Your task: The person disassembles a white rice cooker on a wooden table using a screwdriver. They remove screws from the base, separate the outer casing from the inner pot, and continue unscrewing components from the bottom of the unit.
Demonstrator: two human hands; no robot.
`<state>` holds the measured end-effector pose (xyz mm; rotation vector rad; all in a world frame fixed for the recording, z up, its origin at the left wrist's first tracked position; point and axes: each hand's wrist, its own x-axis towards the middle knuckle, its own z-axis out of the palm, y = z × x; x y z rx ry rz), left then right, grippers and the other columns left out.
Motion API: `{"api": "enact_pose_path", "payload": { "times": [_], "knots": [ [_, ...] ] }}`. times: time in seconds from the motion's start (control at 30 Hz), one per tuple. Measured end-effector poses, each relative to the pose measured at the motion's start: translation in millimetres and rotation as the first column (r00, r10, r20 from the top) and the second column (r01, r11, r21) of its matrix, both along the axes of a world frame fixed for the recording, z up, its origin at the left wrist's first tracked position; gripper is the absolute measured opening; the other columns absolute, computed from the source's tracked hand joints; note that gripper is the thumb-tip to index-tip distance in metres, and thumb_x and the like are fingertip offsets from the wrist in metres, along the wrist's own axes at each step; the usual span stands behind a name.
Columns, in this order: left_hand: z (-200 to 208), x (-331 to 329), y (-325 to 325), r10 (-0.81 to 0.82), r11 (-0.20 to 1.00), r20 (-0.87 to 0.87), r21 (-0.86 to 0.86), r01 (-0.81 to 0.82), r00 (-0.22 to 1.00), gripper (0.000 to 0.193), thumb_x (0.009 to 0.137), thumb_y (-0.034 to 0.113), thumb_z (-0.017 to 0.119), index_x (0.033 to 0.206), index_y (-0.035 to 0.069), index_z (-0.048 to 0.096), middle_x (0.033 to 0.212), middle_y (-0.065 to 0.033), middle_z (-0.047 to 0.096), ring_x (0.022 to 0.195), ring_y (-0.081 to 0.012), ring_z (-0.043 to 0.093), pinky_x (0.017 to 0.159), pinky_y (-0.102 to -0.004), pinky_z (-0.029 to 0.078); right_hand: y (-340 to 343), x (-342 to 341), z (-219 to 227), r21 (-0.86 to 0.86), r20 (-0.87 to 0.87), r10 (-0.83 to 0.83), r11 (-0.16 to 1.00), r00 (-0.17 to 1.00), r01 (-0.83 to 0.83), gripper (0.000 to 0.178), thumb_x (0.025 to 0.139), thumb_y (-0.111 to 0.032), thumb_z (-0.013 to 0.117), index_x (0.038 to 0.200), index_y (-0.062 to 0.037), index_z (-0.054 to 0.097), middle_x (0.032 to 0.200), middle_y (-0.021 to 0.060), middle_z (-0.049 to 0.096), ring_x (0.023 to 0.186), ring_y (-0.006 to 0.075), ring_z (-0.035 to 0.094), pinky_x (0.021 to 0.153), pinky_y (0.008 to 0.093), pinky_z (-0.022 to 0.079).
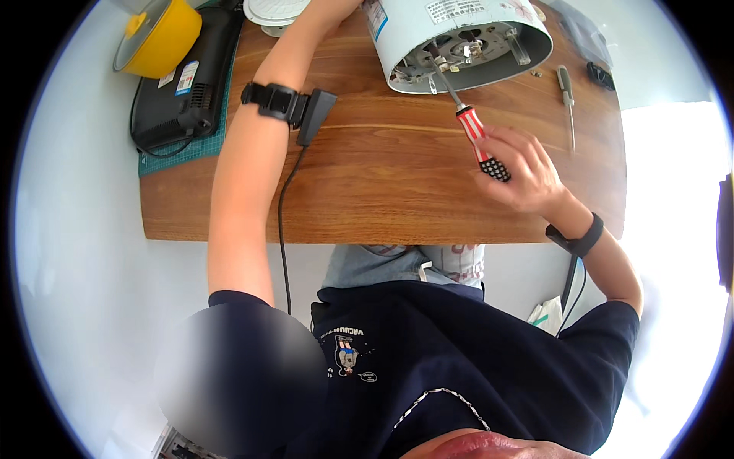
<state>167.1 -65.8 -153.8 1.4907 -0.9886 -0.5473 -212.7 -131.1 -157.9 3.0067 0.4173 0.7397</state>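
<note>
Right hand (527, 172): fingers bent round the handle of a striped screwdriver (471, 124), thumb and fingertips on its red-and-white part, starred black butt end showing beside the palm. Shaft runs away and leftward from the fingers into the open underside of a white housing (417, 34), among metal fittings; whether the tip seats on anything, cannot tell. Housing lies on its side beyond the right hand, opening toward the wearer. Left hand (336, 9): at the upper edge, partly cut off, by the housing's left side; finger spread and grip cannot be told. Black bands on both wrists, a cable trailing from the left one (277, 102). Right of the housing, on the wooden table (382, 199): grey-handled screwdriver (566, 88), small black object (601, 76). Far left: black appliance (164, 111) on a green mat (149, 165), yellow pot (172, 42) at its far end.
</note>
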Motion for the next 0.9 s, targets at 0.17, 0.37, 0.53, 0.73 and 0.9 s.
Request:
{"api": "enact_pose_path", "payload": {
  "times": [0.17, 0.37, 0.53, 0.73, 0.9],
  "knots": [
    [-13, -19, 21, 0.204, 0.975, 0.076, -0.110, -0.195, 0.976, 0.067, 0.100, 0.063, 0.058, 0.094, -0.003, 0.071, 0.083, -0.0003, 0.062, 0.080, -0.0117, 0.052, 0.070, -0.0293, 0.045, -13, -34, -9, 0.343, -0.158, -0.210, 0.905, 0.965, 0.253, 0.027, 0.080, -0.001, 0.071, 0.104, -0.0147, 0.069, 0.134, 0.0152, 0.061, 0.111, 0.0331, 0.066, 0.089, 0.0388, 0.057],
    [-31, -41, 46, 0.216, 0.961, -0.140, -0.143, -0.236, 0.966, 0.041, 0.105, 0.040, 0.062, 0.105, 0.000, 0.070, 0.092, -0.0041, 0.072, 0.083, -0.0158, 0.064, 0.073, -0.0340, 0.049, -56, -38, -10, 0.647, -0.117, -0.185, 0.732, 0.976, 0.216, 0.026, 0.077, 0.018, 0.061, 0.089, -0.0039, 0.069, 0.122, 0.0148, 0.063, 0.102, 0.0285, 0.068, 0.079, 0.0346, 0.056],
    [-18, -85, 44, 0.172, 0.920, -0.245, -0.308, -0.245, 0.954, 0.066, 0.097, 0.059, 0.067, 0.116, -0.004, 0.068, 0.106, 0.0007, 0.065, 0.097, -0.0075, 0.053, 0.084, -0.0276, 0.045, -76, -36, -3, 0.863, -0.167, -0.093, 0.468, 0.982, 0.191, 0.024, 0.089, 0.005, 0.060, 0.112, -0.0022, 0.062, 0.122, 0.0100, 0.061, 0.097, 0.0155, 0.061, 0.084, 0.0291, 0.052],
    [-31, -80, 53, 0.014, 0.954, -0.235, -0.288, -0.083, 0.972, 0.073, 0.104, 0.055, 0.056, 0.147, -0.003, 0.045, 0.144, -0.0102, 0.057, 0.130, -0.0216, 0.055, 0.109, -0.0376, 0.044, -85, -27, -32, 0.998, -0.058, -0.176, -0.030, 0.983, 0.053, 0.027, 0.100, -0.013, 0.067, 0.122, -0.0018, 0.056, 0.113, 0.0080, 0.066, 0.092, 0.0108, 0.064, 0.083, 0.0265, 0.055],
    [-51, -74, 59, -0.038, 0.973, -0.242, -0.228, -0.019, 0.969, 0.083, 0.096, 0.059, 0.065, 0.152, 0.002, 0.040, 0.148, -0.0077, 0.053, 0.135, -0.0218, 0.052, 0.112, -0.0408, 0.042, -90, -24, -57, 0.992, 0.009, -0.268, -0.118, 0.963, -0.042, 0.029, 0.099, -0.012, 0.069, 0.122, -0.0017, 0.056, 0.108, 0.0071, 0.068, 0.092, 0.0129, 0.067, 0.083, 0.0272, 0.056]
  ]
}}
